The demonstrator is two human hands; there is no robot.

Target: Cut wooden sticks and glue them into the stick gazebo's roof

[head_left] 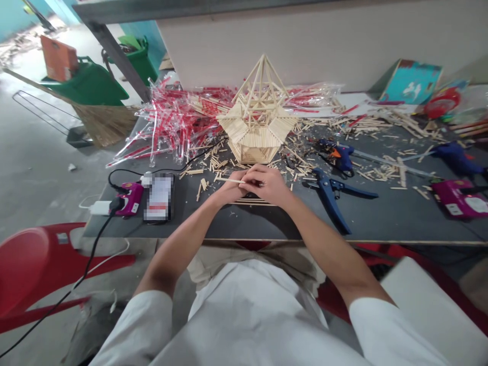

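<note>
My right hand (266, 184) has its fingers closed on one end of a thin wooden stick (229, 180), which points out to the left. Beneath the stick is my left hand (232, 191), touching the right one; its fingers are mostly hidden behind the right hand. Just beyond both hands stands a model built of wooden sticks (263, 114), with a flared body and a pointed open frame on top. Several long sticks (253, 202) lie on the dark table (183, 223) under my wrists.
Right of my hands lie blue cutters (331, 198) and a blue glue gun (343, 156). At left are a phone (159, 198) and a purple power adapter (131, 198) with cords. Red-and-clear wrappers (171, 122) pile up behind, with stick scraps around the model.
</note>
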